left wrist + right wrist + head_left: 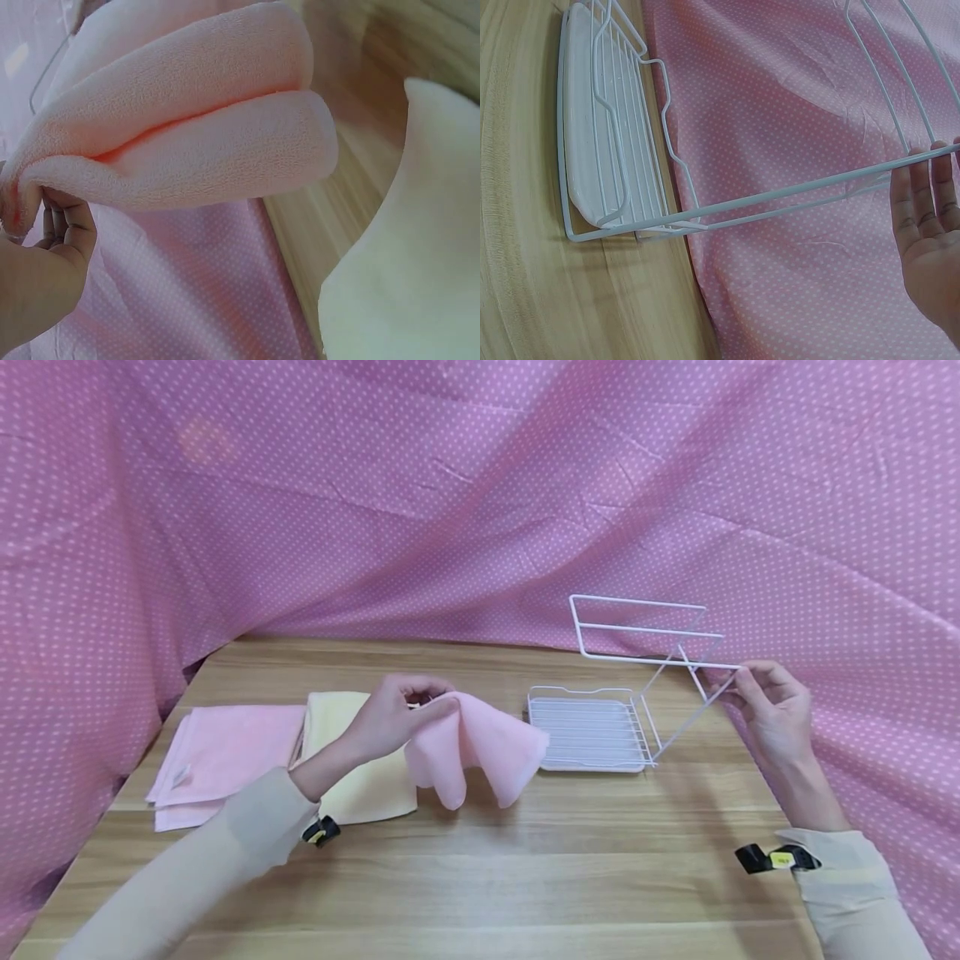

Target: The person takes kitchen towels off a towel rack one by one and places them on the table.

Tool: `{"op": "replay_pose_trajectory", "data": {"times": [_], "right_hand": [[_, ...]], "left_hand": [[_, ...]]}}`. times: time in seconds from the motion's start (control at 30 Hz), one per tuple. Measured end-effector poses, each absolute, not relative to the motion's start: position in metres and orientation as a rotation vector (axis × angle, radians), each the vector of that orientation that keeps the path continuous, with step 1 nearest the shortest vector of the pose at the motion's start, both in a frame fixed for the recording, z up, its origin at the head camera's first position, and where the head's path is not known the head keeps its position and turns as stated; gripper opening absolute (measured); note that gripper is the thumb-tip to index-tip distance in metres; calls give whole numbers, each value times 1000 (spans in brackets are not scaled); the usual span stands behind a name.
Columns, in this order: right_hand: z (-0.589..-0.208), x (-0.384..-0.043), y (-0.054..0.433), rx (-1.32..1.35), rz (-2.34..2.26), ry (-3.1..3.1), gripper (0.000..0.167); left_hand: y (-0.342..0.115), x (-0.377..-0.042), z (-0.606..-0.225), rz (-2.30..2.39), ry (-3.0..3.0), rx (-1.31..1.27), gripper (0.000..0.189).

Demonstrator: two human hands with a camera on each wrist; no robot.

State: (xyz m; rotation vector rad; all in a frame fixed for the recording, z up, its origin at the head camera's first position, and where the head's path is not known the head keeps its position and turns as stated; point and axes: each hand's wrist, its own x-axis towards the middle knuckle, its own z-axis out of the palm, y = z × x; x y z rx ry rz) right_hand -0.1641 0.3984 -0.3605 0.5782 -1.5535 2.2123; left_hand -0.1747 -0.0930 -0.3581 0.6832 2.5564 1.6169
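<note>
From my left hand (pixel 393 714) hangs a small pink towel (pixel 495 735), its top edge pinched between thumb and fingers. In the left wrist view the towel (pixel 187 112) falls in two thick, soft folds. My right hand (pixel 934 240) holds the white wire rack (pixel 660 662) at a corner of its raised top, thumb and fingertips on the rod. That rack has slanting side legs, three parallel top bars and a low wire basket over a white tray (pixel 585 731). The hanging towel is just left of the tray in the head view.
A folded pink towel (pixel 240 747) lies at the left of the wooden table (pixel 480 877), with a folded yellow towel (pixel 375 789) beside it, partly behind my left hand. Pink polka-dot cloth (pixel 480 510) hangs behind and along both sides of the table.
</note>
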Motion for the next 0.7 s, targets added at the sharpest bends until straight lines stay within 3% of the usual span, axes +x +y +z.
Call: {"op": "replay_pose_trajectory", "data": {"times": [0.43, 0.7], "right_hand": [[-361, -165, 399, 588, 2240, -1540, 14], [-361, -165, 400, 670, 2293, -1465, 17]], "left_hand": [[-81, -145, -360, 1550, 2463, 692, 20], [-86, -161, -374, 1443, 2482, 743, 20]]}}
